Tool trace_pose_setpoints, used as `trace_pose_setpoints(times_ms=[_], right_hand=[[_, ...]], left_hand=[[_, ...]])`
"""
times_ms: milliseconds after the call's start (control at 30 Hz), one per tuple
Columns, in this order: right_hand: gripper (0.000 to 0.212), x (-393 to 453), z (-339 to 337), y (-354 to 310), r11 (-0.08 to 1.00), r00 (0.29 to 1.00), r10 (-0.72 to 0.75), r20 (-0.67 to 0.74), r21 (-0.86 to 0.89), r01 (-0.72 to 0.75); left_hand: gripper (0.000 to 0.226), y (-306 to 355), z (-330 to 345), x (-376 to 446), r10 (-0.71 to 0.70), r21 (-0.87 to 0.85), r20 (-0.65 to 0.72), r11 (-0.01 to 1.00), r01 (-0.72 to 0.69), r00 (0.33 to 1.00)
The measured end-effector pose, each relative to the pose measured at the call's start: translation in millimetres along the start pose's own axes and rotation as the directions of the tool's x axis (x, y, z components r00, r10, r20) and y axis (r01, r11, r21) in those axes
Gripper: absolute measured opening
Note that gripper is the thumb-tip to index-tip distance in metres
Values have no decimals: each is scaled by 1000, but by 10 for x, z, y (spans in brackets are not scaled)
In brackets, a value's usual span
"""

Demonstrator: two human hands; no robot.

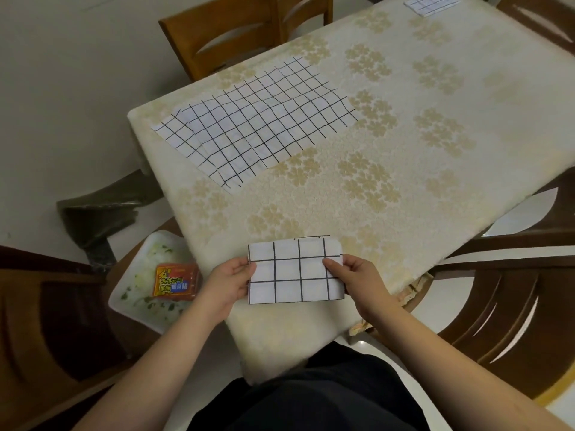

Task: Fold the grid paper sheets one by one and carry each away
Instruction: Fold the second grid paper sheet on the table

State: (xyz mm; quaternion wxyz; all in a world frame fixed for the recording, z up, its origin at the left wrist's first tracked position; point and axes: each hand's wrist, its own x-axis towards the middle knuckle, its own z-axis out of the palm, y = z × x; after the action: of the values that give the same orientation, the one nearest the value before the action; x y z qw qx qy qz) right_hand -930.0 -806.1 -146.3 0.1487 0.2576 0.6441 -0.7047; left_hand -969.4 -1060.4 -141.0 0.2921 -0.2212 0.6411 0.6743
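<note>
The orange packet [176, 281] on the white tray [130, 293] reads "活力元气 家族 暖身贴" beside a cartoon figure.

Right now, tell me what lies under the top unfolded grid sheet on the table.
Under the top grid sheet more grid paper shows, its edges fanning out at the left and near corners. How many sheets cannot be told; they are mostly covered. The tablecloth lies beneath.

A folded sheet [295, 270] is sitting at the near edge of the table [404, 150], between the left hand [228, 284] and the right hand [354, 279], which are pinching its two sides. Farther back and to the left, a stack of sheets [255, 119] is lying flat. Another folded sheet [431, 3] is lying at the far edge. Left of the table, a box [175, 281] is resting in a tray [130, 293].
</note>
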Motion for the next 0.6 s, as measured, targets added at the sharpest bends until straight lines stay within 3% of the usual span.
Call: trace_pose_setpoints(times_ms=[133,300,600], right_hand=[[21,-254,119,113,1000,995,-2,-96,-28,0],[12,-724,313,254,1000,980,-18,-196,-7,16],[15,-1736,355,508,999,925,-10,-379,29,23]], left_hand=[[23,-52,-103,-206,20,24,5,1000,-20,1000],[21,-145,-251,-471,66,110,23,992,-68,998],[16,-267,-228,-875,82,190,157,976,-111,984]])
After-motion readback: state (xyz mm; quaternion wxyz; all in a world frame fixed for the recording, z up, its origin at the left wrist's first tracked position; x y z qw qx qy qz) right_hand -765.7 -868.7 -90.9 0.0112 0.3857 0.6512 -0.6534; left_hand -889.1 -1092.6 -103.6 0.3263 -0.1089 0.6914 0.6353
